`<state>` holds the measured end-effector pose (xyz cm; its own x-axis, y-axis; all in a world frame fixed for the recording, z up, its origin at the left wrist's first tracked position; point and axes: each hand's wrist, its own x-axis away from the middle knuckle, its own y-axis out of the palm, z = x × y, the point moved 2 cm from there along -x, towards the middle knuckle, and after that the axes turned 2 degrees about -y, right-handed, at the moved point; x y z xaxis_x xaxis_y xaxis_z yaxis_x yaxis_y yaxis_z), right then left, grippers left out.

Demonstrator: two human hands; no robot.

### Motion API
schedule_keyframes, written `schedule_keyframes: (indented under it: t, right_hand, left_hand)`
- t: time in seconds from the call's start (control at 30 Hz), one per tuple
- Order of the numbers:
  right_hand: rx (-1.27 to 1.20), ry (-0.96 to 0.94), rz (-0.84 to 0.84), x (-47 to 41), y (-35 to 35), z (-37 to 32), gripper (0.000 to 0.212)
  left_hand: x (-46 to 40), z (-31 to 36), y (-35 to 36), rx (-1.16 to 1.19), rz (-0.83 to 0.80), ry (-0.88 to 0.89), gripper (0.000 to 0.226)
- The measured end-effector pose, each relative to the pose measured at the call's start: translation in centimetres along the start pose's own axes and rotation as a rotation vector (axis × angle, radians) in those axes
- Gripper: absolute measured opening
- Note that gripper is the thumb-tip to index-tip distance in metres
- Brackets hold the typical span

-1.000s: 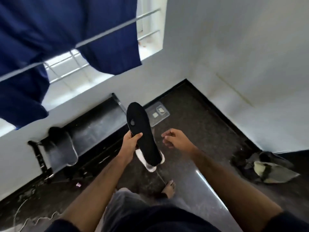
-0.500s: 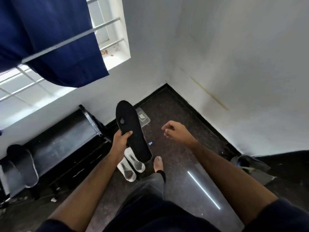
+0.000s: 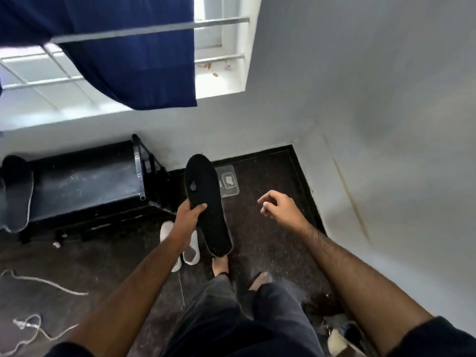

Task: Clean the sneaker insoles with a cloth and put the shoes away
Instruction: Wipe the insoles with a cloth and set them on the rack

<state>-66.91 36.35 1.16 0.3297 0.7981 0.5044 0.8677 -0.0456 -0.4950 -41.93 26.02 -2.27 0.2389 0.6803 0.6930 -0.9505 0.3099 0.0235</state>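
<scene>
**Black insole gripped in the left hand, right hand free**

From the head camera, we see our left hand (image 3: 189, 215) clenched around the black insole (image 3: 207, 204) at about its middle, thumb laid across the dark face and the fingers wrapped behind its edge. The insole stands tilted in the air — its rounded top end rises above the grip toward the wall, its other end hangs below the grip over the floor (image 3: 270, 228). A small round mark sits on its face just above the thumb.

Our right hand (image 3: 279, 207) floats to the right of the grip, well apart from the insole, fingers loosely curled and grasping nothing.

Just below the grip and partly behind our left forearm, a pair of white sneakers (image 3: 192, 249) stands on the dark floor, side by side. Beyond the top end of the insole a clear plastic lid or box (image 3: 229, 181) lies flat on the floor by the wall. To the left of the grip stands a low black bench (image 3: 85, 179), and at its far left end rests a second dark insole (image 3: 18, 191) — leaning on the bench edge. A blue cloth (image 3: 134, 60) hangs from a rail (image 3: 219, 21) across the window, high above the grip. Lower left, a pale cord (image 3: 43, 282) trails over the floor.
</scene>
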Motion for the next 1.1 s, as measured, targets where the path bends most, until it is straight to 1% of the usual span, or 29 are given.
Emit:
schedule_keyframes:
  t: [0.13, 0.23, 0.37, 0.5, 0.6, 0.67, 0.73, 0.8, 0.97, 1.1]
  right_hand:
    - [0.083, -0.030, -0.151, -6.4, -0.1, 1.0, 0.019]
    - [0.149, -0.072, -0.263, -13.3, 1.4, 3.7, 0.020]
    - [0.236, -0.093, -0.337, -25.4, 5.6, 11.0, 0.020]
    - [0.343, -0.106, -0.354, -37.8, 11.1, 20.4, 0.021]
    - [0.435, -0.144, -0.339, -45.9, 15.4, 26.5, 0.023]
    - [0.469, -0.172, -0.283, -50.0, 18.3, 29.7, 0.026]
    - [0.573, -0.227, -0.230, -53.2, 20.9, 31.8, 0.029]
    - [0.743, -0.316, -0.207, -55.5, 23.5, 32.9, 0.033]
    - [1.126, -0.486, -0.148, -58.9, 27.9, 33.8, 0.044]
    - [1.309, -0.561, -0.088, -60.7, 29.1, 34.4, 0.032]
  left_hand:
    - [-2.6, -1.1, 1.7, 0.042, 0.097, -0.035, 0.033]
    - [-6.7, -4.0, 3.4, 0.084, 0.189, -0.083, 0.029]
    - [-15.9, -10.8, 6.1, 0.105, 0.275, -0.144, 0.023]
    - [-26.5, -19.1, 8.2, 0.149, 0.352, -0.155, 0.028]
    - [-34.0, -25.0, 9.1, 0.179, 0.378, -0.134, 0.022]
    - [-38.1, -28.5, 9.2, 0.177, 0.385, -0.124, 0.022]
    - [-41.4, -31.3, 9.3, 0.179, 0.376, -0.149, 0.020]
    - [-44.0, -33.7, 9.1, 0.181, 0.366, -0.176, 0.023]
    - [-47.9, -37.3, 8.4, 0.183, 0.356, -0.142, 0.026]
    - [-49.2, -38.6, 7.8, 0.176, 0.340, -0.092, 0.025]
